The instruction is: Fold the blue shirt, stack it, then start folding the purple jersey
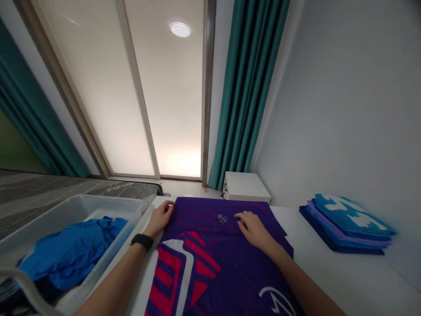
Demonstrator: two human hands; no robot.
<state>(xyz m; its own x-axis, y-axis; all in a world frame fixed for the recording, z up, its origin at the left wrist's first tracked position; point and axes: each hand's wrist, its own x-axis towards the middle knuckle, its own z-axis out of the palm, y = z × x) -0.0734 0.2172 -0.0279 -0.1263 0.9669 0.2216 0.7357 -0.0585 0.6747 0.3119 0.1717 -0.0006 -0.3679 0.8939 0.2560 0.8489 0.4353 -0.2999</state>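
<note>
A dark purple shirt (230,259) with red and white prints lies spread on the white table, its far part forming a straight-edged band with a small grey logo. At that band's left edge, my left hand (160,217) touches the cloth with its fingertips, fingers loosely bent; a black band is on the wrist. My right hand (252,227) rests on the band right of the logo, fingers stretched out and thumb apart, gripping nothing. The near end of the shirt runs out of the picture.
On the right of the table (348,278) sits a stack of folded blue and purple clothes (348,224) by the wall. A translucent plastic bin (112,202) holding crumpled blue clothing (75,245) stands left. Beyond the table are a white cabinet (246,186) and teal curtains (250,87).
</note>
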